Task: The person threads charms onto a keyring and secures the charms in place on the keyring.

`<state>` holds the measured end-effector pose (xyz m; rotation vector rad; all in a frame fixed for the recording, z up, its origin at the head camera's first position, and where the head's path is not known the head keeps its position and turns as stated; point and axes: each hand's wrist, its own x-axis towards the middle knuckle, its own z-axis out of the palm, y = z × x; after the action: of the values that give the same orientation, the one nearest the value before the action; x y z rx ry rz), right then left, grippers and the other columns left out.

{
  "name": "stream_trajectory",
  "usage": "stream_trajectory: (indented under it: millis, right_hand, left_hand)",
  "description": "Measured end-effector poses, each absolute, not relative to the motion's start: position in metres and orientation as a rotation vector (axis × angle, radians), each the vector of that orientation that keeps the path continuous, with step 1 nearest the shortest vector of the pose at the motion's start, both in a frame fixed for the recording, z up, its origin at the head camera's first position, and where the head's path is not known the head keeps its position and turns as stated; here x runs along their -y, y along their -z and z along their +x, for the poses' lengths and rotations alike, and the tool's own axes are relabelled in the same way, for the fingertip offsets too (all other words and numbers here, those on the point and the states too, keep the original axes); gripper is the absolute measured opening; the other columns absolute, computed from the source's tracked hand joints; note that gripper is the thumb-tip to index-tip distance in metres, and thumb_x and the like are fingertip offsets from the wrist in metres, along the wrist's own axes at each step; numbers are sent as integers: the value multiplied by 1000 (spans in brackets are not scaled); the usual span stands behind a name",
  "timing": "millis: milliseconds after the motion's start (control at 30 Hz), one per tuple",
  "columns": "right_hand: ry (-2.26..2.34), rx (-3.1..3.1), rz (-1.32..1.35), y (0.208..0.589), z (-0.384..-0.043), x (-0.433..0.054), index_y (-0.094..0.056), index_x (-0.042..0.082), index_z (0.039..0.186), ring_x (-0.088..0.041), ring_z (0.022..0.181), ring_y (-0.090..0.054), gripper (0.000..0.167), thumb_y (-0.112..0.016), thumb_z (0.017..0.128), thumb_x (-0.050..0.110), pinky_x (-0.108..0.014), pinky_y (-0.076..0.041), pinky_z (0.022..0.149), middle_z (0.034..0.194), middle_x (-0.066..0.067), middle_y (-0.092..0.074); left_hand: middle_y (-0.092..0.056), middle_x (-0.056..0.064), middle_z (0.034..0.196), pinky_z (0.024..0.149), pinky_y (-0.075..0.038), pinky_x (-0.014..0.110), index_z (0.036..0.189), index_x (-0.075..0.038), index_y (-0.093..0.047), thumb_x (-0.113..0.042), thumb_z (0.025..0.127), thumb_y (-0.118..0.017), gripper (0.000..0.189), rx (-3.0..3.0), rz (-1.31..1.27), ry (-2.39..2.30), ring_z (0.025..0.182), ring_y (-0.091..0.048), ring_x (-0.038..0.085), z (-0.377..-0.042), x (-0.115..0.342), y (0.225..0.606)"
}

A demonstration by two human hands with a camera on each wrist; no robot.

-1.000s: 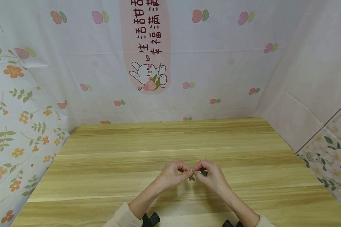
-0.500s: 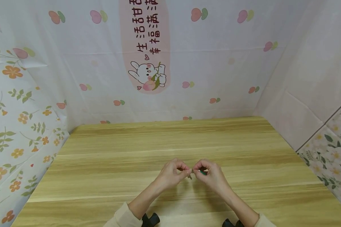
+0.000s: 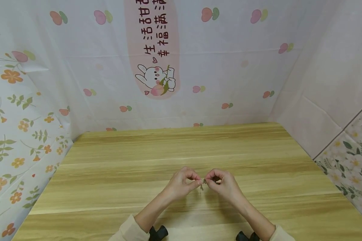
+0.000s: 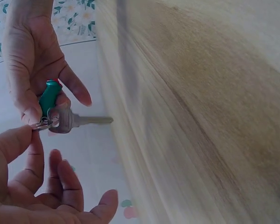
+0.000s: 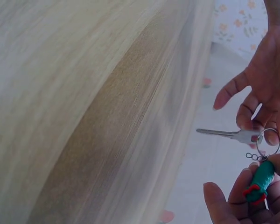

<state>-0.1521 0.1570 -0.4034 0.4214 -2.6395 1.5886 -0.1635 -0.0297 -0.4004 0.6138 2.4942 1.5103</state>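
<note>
My left hand (image 3: 181, 184) pinches a thin metal key ring (image 5: 257, 145) between thumb and forefinger. A silver key (image 4: 65, 121) hangs from the ring, its blade pointing down toward the wooden table. My right hand (image 3: 224, 187) pinches the top of a green keychain charm (image 5: 261, 181) with red trim, close to the ring. The other fingers of both hands are spread apart from these things. A short bit of chain (image 5: 253, 157) dangles beside the charm in the right wrist view. Fingertips partly hide the ring, and the head view shows the key small.
The wood-grain table (image 3: 123, 174) lies below both hands, which are held above its surface. A printed cloth (image 3: 229, 67) hangs behind, with flowered cloth (image 3: 27, 144) at the left. Dark objects (image 3: 158, 233) show near the forearms at the front edge.
The hands stay close together with small finger movements. The key under the fingertips has turned and looks narrower. The green charm, glimpsed earlier within the right hand, no longer shows in the head view.
</note>
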Motion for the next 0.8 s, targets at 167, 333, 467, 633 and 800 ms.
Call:
stream_trajectory:
  millis: [167, 333, 467, 633, 800]
  right_hand:
    - [-1561, 2612, 443, 402, -149, -155, -65, 8, 77, -4, 73, -54, 11, -66, 80, -2, -23, -50, 66, 79, -5, -66]
    - [-1533, 2613, 452, 400, -148, -154, -66, 8, 78, -6, 74, -55, 8, -66, 83, 2, -24, -51, 68, 81, -3, -66]
    - [-1525, 2637, 445, 400, -150, -155, -66, 6, 80, -7, 74, -56, 4, -68, 85, 7, -23, -51, 68, 81, -1, -66]
    - [-1485, 2645, 460, 400, -152, -156, -66, 8, 81, -4, 70, -56, 5, -67, 84, 5, -22, -50, 66, 78, 0, -67]
    - [-1462, 2660, 449, 401, -153, -156, -66, 7, 80, -3, 69, -57, 6, -67, 84, 3, -21, -49, 62, 77, 0, -67]
  left_hand:
    - [-60, -1, 102, 86, -44, 43, 81, -14, -70, -21, 87, -67, 10, -2522, 601, -1463, 105, -54, 22, -164, 28, 400]
    - [-59, 0, 103, 85, -42, 45, 80, -14, -70, -21, 86, -67, 10, -2527, 531, -1466, 105, -53, 23, -163, 27, 396]
    - [-56, -1, 101, 79, -40, 39, 78, -15, -70, -21, 86, -68, 10, -2554, 509, -1464, 101, -52, 24, -162, 26, 395]
    - [-56, -4, 96, 76, -40, 33, 75, -16, -67, -17, 83, -70, 9, -2669, 559, -1431, 98, -54, 20, -161, 25, 395]
    - [-56, -5, 95, 74, -39, 29, 74, -16, -66, -14, 82, -70, 10, -2716, 580, -1436, 94, -54, 19, -159, 24, 393]
